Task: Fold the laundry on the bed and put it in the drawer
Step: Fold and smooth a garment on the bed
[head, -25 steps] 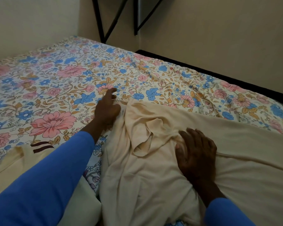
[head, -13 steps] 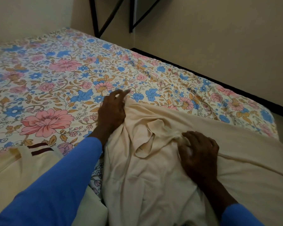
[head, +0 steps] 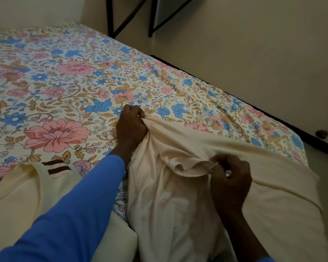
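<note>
As the left hand (head: 132, 125) grips the cream garment (head: 178, 205), the right hand (head: 230, 178) pinches its edge

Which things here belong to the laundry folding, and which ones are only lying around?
Part of the job: plain cream cloth garment, gripped by left hand and right hand; cream garment with two brown stripes; floral-sheeted bed.
Just there: black metal frame by the wall; small dark round object on the floor.
</note>
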The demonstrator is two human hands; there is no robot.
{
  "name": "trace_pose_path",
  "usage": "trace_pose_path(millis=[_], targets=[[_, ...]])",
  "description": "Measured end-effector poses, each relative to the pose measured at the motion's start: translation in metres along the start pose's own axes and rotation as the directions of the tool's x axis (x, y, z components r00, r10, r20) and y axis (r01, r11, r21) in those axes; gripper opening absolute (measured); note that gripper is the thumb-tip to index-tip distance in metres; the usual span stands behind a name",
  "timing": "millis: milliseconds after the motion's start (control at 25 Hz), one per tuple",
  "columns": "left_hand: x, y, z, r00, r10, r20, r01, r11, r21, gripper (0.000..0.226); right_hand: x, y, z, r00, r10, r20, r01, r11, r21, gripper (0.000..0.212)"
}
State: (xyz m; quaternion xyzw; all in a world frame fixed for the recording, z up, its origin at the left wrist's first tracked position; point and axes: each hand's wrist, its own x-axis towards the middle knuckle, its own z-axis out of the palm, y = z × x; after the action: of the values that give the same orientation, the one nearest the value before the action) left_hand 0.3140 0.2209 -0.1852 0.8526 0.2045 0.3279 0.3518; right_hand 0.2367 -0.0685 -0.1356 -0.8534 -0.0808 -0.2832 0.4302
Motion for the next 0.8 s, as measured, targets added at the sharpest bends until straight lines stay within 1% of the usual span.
trace_pose_path(millis=[40, 80, 120, 160, 200, 240, 280, 320, 360, 400, 440, 480, 520, 560, 600, 640, 680, 720, 760, 800], targets=[[0.001, 0.0, 0.0, 1.0, -0.013, -0.002, 0.013, 1.0, -0.009, 0.019, -0.006, 0.0, -0.006, 0.999, 0.014, -0.03, -0.018, 0.992, -0.122, 0.019], [0.002, 0.0, -0.001, 1.0, -0.015, 0.001, 0.015, 1.0, -0.019, 0.019, -0.012, -0.003, -0.01, 0.999, -0.023, -0.035, 0.015, 0.977, -0.212, 0.018], [0.001, 0.001, -0.001, 1.0, -0.003, 0.003, 0.003, 1.0, -0.026, 0.021, -0.017, -0.008, -0.01, 0.993, -0.117, 0.016, 0.118, 0.963, -0.241, 0.022], [-0.001, 0.001, 0.0, 1.0, 0.027, 0.005, -0.027, 0.999, -0.023, 0.024, -0.021, -0.014, -0.006, 0.96, -0.247, 0.131, 0.272, 0.936, -0.226, 0.027], [-0.002, 0.002, -0.001, 0.998, 0.066, 0.005, -0.066, 0.998, -0.014, 0.027, -0.024, -0.02, 0.003, 0.89, -0.369, 0.269, 0.427, 0.88, -0.207, 0.033], [-0.002, 0.003, -0.002, 0.994, 0.105, 0.006, -0.105, 0.995, -0.001, 0.03, -0.028, -0.025, 0.014, 0.81, -0.443, 0.385, 0.544, 0.812, -0.212, 0.038], [-0.002, 0.004, -0.003, 0.991, 0.131, 0.007, -0.131, 0.991, 0.011, 0.031, -0.033, -0.025, 0.027, 0.76, -0.471, 0.448, 0.606, 0.763, -0.224, 0.037], [-0.002, 0.003, -0.002, 0.99, 0.141, 0.008, -0.141, 0.99, 0.017, 0.031, -0.039, -0.023, 0.037, 0.746, -0.488, 0.453, 0.625, 0.748, -0.223, 0.031], [-0.003, 0.001, -0.001, 0.991, 0.136, 0.01, -0.136, 0.991, 0.013, 0.029, -0.045, -0.02, 0.044, 0.758, -0.501, 0.418, 0.614, 0.764, -0.198, 0.022], [-0.004, -0.001, 0.0, 0.993, 0.12, 0.002, -0.12, 0.993, -0.004, 0.028, -0.051, -0.016, 0.047, 0.797, -0.489, 0.354, 0.567, 0.807, -0.163, 0.017], [-0.001, -0.002, 0.001, 0.995, 0.095, -0.01, -0.095, 0.995, -0.029, 0.026, -0.055, -0.011, 0.048, 0.86, -0.426, 0.279, 0.475, 0.87, -0.135, 0.018], [0.002, -0.003, 0.001, 0.998, 0.057, -0.012, -0.058, 0.997, -0.054, 0.025, -0.056, -0.007, 0.047, 0.928, -0.312, 0.205, 0.34, 0.933, -0.121, 0.023], [0.003, -0.001, 0.0, 1.0, 0.001, -0.01, -0.002, 0.996, -0.087, 0.024, -0.056, -0.007, 0.046, 0.974, -0.185, 0.132, 0.202, 0.97, -0.135, 0.031], [0.003, 0.004, -0.006, 0.997, -0.072, -0.009, 0.07, 0.989, -0.129, 0.024, -0.055, -0.007, 0.045, 0.994, -0.079, 0.08, 0.091, 0.983, -0.161, 0.04], [-0.003, 0.011, -0.013, 0.987, -0.162, -0.012, 0.157, 0.972, -0.175, 0.024, -0.055, -0.008, 0.045, 0.998, -0.011, 0.069, 0.024, 0.983, -0.18, 0.049], [-0.014, 0.022, -0.023, 0.973, -0.231, -0.008, 0.224, 0.953, -0.202, 0.024, -0.056, -0.008, 0.045, 0.996, 0.028, 0.08, -0.013, 0.983, -0.186, 0.056], [-0.03, 0.037, -0.034, 0.971, -0.237, -0.025, 0.229, 0.956, -0.186, 0.024, -0.055, -0.01, 0.045, 0.994, 0.063, 0.084, -0.048, 0.984, -0.174, 0.063], [-0.052, 0.052, -0.044, 0.984, -0.175, -0.044, 0.168, 0.977, -0.129, 0.025, -0.053, -0.011, 0.045, 0.992, 0.097, 0.076, -0.084, 0.984, -0.158, 0.068], [-0.078, 0.068, -0.054, 0.998, -0.052, -0.038, 0.049, 0.995, -0.084, 0.025, -0.053, -0.01, 0.045, 0.989, 0.134, 0.06, -0.125, 0.983, -0.137, 0.069], [-0.104, 0.084, -0.064, 0.997, 0.079, 0.016, -0.077, 0.994, -0.082, 0.023, -0.053, -0.009, 0.044, 0.986, 0.159, 0.049, -0.154, 0.983, -0.095, 0.066]])
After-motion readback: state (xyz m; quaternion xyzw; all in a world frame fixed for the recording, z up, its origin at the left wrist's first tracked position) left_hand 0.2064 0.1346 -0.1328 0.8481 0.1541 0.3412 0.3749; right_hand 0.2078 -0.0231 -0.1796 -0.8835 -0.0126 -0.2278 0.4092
